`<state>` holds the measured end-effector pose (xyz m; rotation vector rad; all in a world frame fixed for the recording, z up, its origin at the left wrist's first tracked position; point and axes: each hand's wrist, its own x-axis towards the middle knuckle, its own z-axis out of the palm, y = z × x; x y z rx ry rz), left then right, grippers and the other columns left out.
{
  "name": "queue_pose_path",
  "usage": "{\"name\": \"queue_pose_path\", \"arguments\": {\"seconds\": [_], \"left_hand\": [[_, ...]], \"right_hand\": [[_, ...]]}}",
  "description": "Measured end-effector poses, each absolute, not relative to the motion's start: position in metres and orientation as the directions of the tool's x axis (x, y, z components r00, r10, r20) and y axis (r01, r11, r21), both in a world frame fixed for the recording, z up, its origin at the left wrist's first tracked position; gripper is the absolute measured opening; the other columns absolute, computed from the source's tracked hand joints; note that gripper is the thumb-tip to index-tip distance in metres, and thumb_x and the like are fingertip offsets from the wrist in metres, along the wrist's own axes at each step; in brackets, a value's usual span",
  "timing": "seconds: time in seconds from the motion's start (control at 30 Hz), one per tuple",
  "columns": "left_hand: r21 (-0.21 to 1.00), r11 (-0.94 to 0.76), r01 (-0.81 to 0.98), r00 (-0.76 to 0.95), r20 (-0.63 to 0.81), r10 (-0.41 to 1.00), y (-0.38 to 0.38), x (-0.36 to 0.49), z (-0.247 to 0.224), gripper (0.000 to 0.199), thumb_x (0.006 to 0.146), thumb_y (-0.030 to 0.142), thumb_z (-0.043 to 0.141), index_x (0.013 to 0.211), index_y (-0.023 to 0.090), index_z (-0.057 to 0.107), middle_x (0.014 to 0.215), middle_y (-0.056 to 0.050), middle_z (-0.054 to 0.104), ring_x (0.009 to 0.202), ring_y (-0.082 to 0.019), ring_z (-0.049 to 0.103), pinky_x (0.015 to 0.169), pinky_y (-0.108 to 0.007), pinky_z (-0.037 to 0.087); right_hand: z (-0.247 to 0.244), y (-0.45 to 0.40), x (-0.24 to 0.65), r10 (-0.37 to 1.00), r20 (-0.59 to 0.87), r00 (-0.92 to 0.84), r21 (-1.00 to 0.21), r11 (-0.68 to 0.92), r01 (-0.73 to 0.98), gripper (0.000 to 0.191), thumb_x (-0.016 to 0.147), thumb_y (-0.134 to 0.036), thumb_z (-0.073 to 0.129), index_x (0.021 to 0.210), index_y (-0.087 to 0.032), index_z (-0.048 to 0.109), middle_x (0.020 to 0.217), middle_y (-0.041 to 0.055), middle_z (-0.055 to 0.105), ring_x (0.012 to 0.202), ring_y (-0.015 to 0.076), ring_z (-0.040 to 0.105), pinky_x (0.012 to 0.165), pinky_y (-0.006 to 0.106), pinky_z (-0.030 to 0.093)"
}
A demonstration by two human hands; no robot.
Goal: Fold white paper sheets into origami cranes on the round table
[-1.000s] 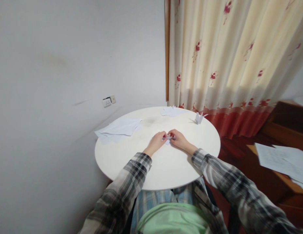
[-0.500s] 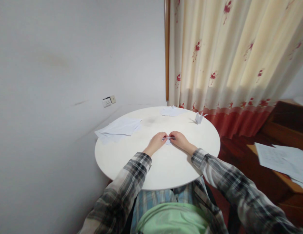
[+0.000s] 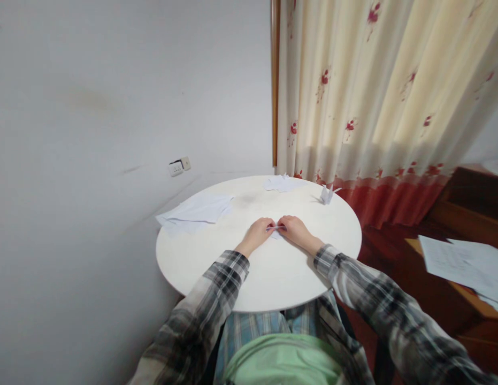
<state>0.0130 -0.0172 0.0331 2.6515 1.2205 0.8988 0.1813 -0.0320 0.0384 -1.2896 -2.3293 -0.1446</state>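
Observation:
Near the middle of the round white table (image 3: 216, 256), a small folded piece of white paper (image 3: 275, 234) is pinched between my two hands. My left hand (image 3: 259, 233) grips its left end and my right hand (image 3: 295, 232) its right end, with the fingertips of both close together. Part of the paper shows below the fingers, while the rest is covered by them. A folded paper crane (image 3: 328, 194) stands on the table beyond my right hand.
Several white sheets (image 3: 200, 208) lie at the table's left edge, against the wall. Smaller paper pieces (image 3: 283, 184) rest at the far edge, near the flowered curtain (image 3: 353, 85). On the right, more sheets (image 3: 465, 264) lie on wooden furniture (image 3: 445, 294).
Both hands stay in nearly the same place, still holding the paper. The part of the paper below the fingers has shifted slightly.

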Motion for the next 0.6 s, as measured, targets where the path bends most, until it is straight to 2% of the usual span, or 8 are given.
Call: {"name": "queue_pose_path", "arguments": {"seconds": [0.17, 0.43, 0.5, 0.6], "left_hand": [[0.305, -0.688, 0.659, 0.52, 0.477, 0.709, -0.0165, 0.0132, 0.0322, 0.007, 0.077, 0.02, 0.053, 0.08, 0.018, 0.059, 0.079, -0.002, 0.06, 0.077, -0.015, 0.053, 0.072, -0.025, 0.041], [0.231, -0.65, 0.724, 0.492, 0.488, 0.721, -0.0159, 0.0112, 0.0353, 0.007, 0.072, 0.016, 0.055, 0.077, 0.018, 0.06, 0.078, -0.002, 0.061, 0.078, -0.016, 0.053, 0.075, -0.028, 0.04], [0.261, -0.632, 0.73, 0.467, 0.484, 0.74, -0.0145, 0.0099, 0.0348, 0.009, 0.071, 0.015, 0.055, 0.078, 0.019, 0.061, 0.079, -0.002, 0.062, 0.079, -0.016, 0.054, 0.076, -0.028, 0.041], [0.366, -0.623, 0.691, 0.447, 0.461, 0.767, -0.012, 0.0086, 0.0326, 0.016, 0.07, 0.012, 0.052, 0.081, 0.018, 0.062, 0.082, -0.002, 0.064, 0.079, -0.015, 0.056, 0.075, -0.026, 0.043]], "right_hand": [[0.0376, -0.0316, 0.1798, 0.762, 0.46, -0.456, -0.101, 0.556, 0.825, 0.01, 0.075, -0.017, 0.054, 0.082, -0.015, 0.06, 0.079, 0.0052, 0.061, 0.075, 0.0148, 0.052, 0.069, 0.024, 0.035], [0.0367, -0.0349, 0.1796, 0.707, 0.507, -0.494, -0.166, 0.642, 0.748, 0.012, 0.073, -0.014, 0.052, 0.082, -0.015, 0.059, 0.078, 0.0042, 0.058, 0.074, 0.0135, 0.05, 0.069, 0.023, 0.036], [0.0379, -0.0368, 0.1797, 0.687, 0.514, -0.514, -0.184, 0.673, 0.716, 0.013, 0.073, -0.019, 0.054, 0.085, -0.014, 0.06, 0.08, 0.0047, 0.058, 0.075, 0.0138, 0.051, 0.071, 0.023, 0.037], [0.0399, -0.0389, 0.1798, 0.676, 0.512, -0.53, -0.204, 0.694, 0.69, 0.018, 0.074, -0.024, 0.056, 0.088, -0.014, 0.06, 0.082, 0.0054, 0.059, 0.077, 0.0141, 0.052, 0.072, 0.024, 0.038]]}}
